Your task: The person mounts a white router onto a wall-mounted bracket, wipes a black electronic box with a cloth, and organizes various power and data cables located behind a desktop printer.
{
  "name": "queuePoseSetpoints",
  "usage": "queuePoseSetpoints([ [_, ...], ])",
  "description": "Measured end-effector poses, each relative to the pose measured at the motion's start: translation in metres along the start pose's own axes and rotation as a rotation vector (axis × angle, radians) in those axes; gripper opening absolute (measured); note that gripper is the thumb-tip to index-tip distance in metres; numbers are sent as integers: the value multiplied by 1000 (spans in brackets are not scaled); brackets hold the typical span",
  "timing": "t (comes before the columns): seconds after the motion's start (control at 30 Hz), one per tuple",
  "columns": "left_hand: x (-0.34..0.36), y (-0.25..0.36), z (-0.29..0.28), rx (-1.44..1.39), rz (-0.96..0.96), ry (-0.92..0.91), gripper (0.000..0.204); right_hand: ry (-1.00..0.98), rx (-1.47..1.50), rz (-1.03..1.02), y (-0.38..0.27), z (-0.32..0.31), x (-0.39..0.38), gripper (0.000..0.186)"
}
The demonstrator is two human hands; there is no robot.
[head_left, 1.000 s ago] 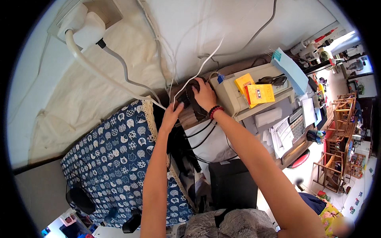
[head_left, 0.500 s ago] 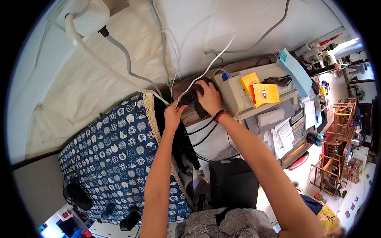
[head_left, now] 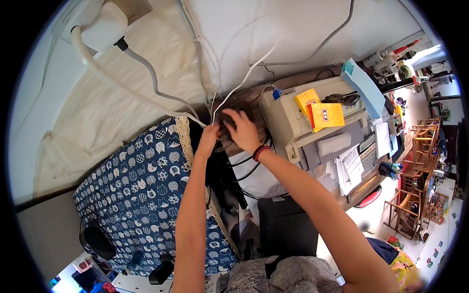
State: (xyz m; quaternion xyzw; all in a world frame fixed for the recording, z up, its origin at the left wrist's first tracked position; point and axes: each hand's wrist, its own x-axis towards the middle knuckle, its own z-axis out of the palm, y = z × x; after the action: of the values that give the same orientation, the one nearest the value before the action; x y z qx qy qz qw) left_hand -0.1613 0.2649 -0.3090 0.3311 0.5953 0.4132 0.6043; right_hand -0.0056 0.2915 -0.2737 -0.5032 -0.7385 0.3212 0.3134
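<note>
My left hand (head_left: 208, 140) is closed around a thin white cable (head_left: 246, 78) beside the lace-edged corner of a blue cat-print cloth (head_left: 151, 180). From the fingers the cable's loose length rises toward the wall. Just to the right, my right hand (head_left: 244, 133) has its fingers spread over a dark brown wooden surface (head_left: 255, 115), with nothing visible in its grasp. A beaded red bracelet (head_left: 260, 152) circles that wrist. Whatever lies beneath the two hands is partly hidden.
A beige printer (head_left: 283, 119) with yellow boxes (head_left: 326, 115) on it stands to the right. Thick white (head_left: 122, 88) and grey cables (head_left: 151, 68) hang from the wall at the left. Black cables (head_left: 249, 172) droop below my hands. A black chair seat (head_left: 288, 222) is nearer me.
My right hand has let go of the dark object it was gripping and moved slightly left, fingers spreading. My left hand and the white cable have shifted a little left.
</note>
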Motion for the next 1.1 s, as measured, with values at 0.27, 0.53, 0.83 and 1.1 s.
queuePoseSetpoints([
  [0.27,-8,1,8,133,-115,30,32,63,-17,-23,34,-7,-4,36],
  [0.53,4,-2,7,258,-66,117,29,-86,-98,70,9,14,-17,35],
  [0.83,3,-1,15,331,-12,47,30,-6,-320,340,35,-19,31,34],
  [1.1,-2,-1,8,191,-4,59,33,-733,-150,149,21,-31,-33,31],
])
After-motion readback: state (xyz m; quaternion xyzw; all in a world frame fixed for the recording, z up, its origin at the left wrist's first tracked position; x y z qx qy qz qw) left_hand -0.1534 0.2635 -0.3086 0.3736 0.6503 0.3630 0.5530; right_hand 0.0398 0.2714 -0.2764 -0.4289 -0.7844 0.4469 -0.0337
